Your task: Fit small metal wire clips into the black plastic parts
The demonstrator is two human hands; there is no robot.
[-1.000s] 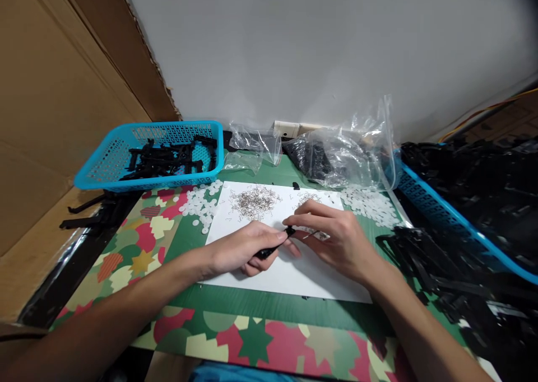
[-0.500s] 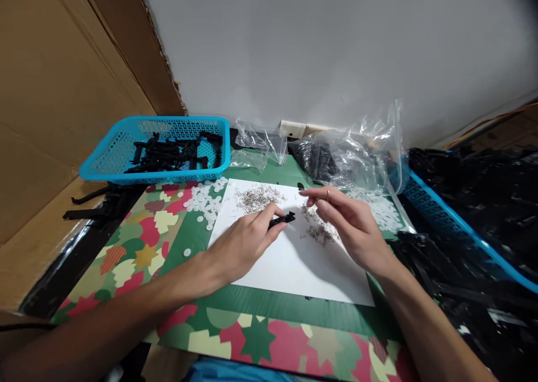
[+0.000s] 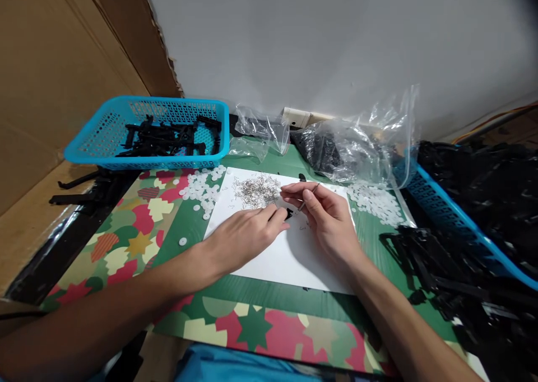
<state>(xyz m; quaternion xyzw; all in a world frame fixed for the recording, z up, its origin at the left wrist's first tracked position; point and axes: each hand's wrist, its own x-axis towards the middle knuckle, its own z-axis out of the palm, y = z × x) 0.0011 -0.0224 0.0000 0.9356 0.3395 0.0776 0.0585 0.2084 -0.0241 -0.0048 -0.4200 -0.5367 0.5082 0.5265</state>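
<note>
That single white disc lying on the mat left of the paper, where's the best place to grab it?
Pinch the white disc by its rim, thumb and finger on opposite edges, coming straight down from above. It lies flat on the mat and apart from the disc heap, so a top-down grip meets nothing else.

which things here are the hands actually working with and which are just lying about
In use: left hand holding black part; right hand pinching metal pin; pin pile; white sheet.
Lying about: blue basket, white discs, clear bags, loose black parts.
</note>
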